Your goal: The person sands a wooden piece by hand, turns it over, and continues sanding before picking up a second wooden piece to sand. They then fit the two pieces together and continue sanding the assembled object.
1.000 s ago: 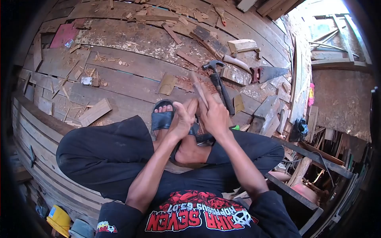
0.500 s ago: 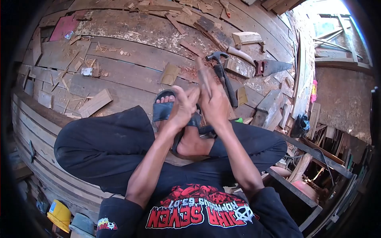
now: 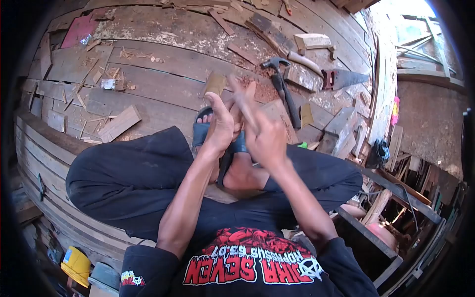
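Note:
My left hand (image 3: 221, 123) is raised over my sandalled feet, thumb up and fingers stretched, with nothing seen in it. Close beside it, my right hand (image 3: 267, 141) has its fingers extended toward the left palm; they are smeared by motion, and no held object shows. Whether the palms touch is hard to make out. Below the hands is a dark sandal (image 3: 199, 132). A claw hammer (image 3: 284, 94) lies on the floor just beyond my right hand. Brownish sheets, one near the fingertips (image 3: 214, 83) and another right of the hammer (image 3: 306, 115), lie flat.
A handsaw (image 3: 346, 79) lies at the right by wood blocks (image 3: 303, 78) and a pale curved handle (image 3: 304, 63). Offcuts, such as a wood block (image 3: 119, 123), and shavings litter the plank floor. A yellow container (image 3: 75, 266) stands at lower left.
My right hand has swung leftward, its fingers now across the left hand's fingers. The left hand has turned more upright. The view has shifted slightly.

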A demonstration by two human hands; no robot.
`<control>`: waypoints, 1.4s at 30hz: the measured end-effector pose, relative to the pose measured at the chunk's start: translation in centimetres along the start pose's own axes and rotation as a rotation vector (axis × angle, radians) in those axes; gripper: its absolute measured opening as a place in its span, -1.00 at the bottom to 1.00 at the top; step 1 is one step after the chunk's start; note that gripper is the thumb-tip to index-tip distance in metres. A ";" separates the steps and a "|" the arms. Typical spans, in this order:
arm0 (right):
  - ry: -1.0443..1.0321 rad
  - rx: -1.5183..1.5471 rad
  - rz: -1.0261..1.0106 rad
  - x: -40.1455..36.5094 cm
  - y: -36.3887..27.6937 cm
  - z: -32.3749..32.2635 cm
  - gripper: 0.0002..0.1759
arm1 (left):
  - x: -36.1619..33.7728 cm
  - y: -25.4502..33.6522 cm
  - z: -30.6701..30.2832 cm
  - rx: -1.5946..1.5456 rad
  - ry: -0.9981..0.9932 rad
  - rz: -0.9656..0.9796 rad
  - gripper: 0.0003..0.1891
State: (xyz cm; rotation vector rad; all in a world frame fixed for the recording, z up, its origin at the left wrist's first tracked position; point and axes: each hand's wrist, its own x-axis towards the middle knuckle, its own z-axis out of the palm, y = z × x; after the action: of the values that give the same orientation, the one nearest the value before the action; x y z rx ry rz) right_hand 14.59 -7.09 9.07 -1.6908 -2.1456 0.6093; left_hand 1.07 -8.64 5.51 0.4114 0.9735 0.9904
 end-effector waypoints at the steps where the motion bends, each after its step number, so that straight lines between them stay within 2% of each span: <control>1: -0.026 0.026 -0.071 -1.1 -0.5 -0.3 -0.43 | -0.3 0.0 -0.1 -0.011 0.015 0.011 0.18; 2: -0.050 -0.126 -0.069 -0.1 1.4 0.0 -0.40 | 0.0 0.0 0.1 0.107 -0.027 0.022 0.35; 5: 0.022 -0.107 0.070 1.9 1.1 -0.9 -0.40 | -0.1 -0.7 0.9 0.051 -0.040 -0.030 0.31; 6: -0.013 -0.103 -0.018 0.8 0.1 -1.2 -0.41 | 0.1 -0.8 -0.3 0.012 -0.059 -0.049 0.27; 7: -0.076 -0.014 -0.035 -0.5 -0.8 -1.0 -0.44 | 0.4 -0.6 0.0 0.063 -0.014 0.019 0.25; 9: -0.037 -0.121 -0.025 0.0 1.4 -0.7 -0.46 | 0.4 -1.2 0.9 0.188 0.036 0.143 0.19; 11: 0.071 0.146 0.104 1.9 2.6 -0.1 -0.45 | 1.2 -3.0 1.5 0.308 0.088 0.326 0.13; 12: 0.087 0.121 -0.029 0.6 2.3 0.6 -0.43 | 1.6 -3.3 1.3 0.299 0.116 0.365 0.11; 13: 0.104 0.094 -0.161 -0.5 1.8 1.2 -0.40 | 1.6 -3.1 1.1 0.261 0.144 0.349 0.09; 14: 0.055 0.080 -0.116 -1.2 1.7 1.5 -0.38 | 1.7 -3.0 0.8 0.222 0.172 0.334 0.08; 15: 0.013 0.058 -0.061 -1.5 1.6 1.5 -0.35 | 1.4 -2.9 0.0 0.350 0.147 0.280 0.08; 18: 0.077 0.037 0.225 1.0 2.3 1.5 -0.32 | 0.7 -2.7 -0.2 0.535 0.010 0.334 0.11; 21: 0.074 0.113 -0.045 -2.4 1.1 1.9 -0.38 | 1.5 -2.6 -0.1 0.286 0.041 0.325 0.11; 25: 0.041 0.067 0.217 1.0 2.6 1.4 -0.41 | 1.4 -3.0 -0.4 0.365 0.006 0.017 0.18; 26: 0.087 -0.053 0.165 0.3 2.3 1.4 -0.41 | 0.8 -3.0 -0.5 0.256 -0.010 0.006 0.22; 27: 0.019 -0.064 0.081 -0.4 1.8 1.1 -0.42 | 0.6 -1.7 -0.2 0.153 -0.028 0.003 0.26; 29: -0.085 -0.052 -0.032 -3.0 0.6 1.2 -0.45 | 1.4 -3.1 -1.2 0.183 0.056 -0.084 0.29; 30: -0.215 -0.302 -0.080 -1.8 1.4 0.1 -0.47 | 1.7 -3.6 -1.2 0.180 0.010 -0.111 0.30; 32: -0.075 -0.144 0.079 0.4 4.1 1.0 -0.47 | 1.2 -4.3 -0.6 0.106 -0.088 -0.097 0.38; 33: -0.056 -0.112 0.121 1.1 2.6 -1.1 -0.46 | 0.9 -3.9 -0.2 0.099 -0.063 0.005 0.34; 34: -0.054 -0.099 -0.017 -0.5 1.5 -0.2 -0.45 | 1.3 -2.9 0.6 0.087 -0.046 0.124 0.31; 35: -0.064 -0.092 -0.167 -2.1 0.6 0.6 -0.43 | 1.9 -3.5 0.0 -0.058 -0.148 0.133 0.34; 36: -0.147 -0.056 -0.106 -2.4 0.3 -0.3 -0.39 | 2.5 -3.9 -0.5 -0.208 -0.253 0.126 0.38; 37: -0.089 -0.043 -0.021 -1.5 0.9 -0.5 -0.39 | 3.1 -4.6 -1.0 -0.351 -0.357 0.105 0.42; 38: -0.030 -0.035 0.053 0.4 2.0 -1.0 -0.38 | 3.9 -5.7 -2.6 -0.612 -0.713 0.031 0.46; 39: 0.025 -0.027 0.132 1.5 2.8 -1.3 -0.38 | 3.6 -5.4 -2.6 -0.573 -0.628 -0.002 0.46; 41: -0.051 -0.294 -0.015 -0.4 1.6 0.1 -0.38 | 3.1 -4.7 -2.7 -0.494 -0.463 -0.076 0.46; 42: -0.118 -0.205 -0.076 -1.3 1.0 -0.8 -0.39 | 1.7 -2.7 1.3 -0.333 -0.140 0.015 0.43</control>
State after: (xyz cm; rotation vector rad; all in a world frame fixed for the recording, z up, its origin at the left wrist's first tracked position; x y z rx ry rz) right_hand 16.12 -8.06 9.23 -1.7041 -2.4161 0.4928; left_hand 3.85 -8.48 3.49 0.2061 0.6649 1.1000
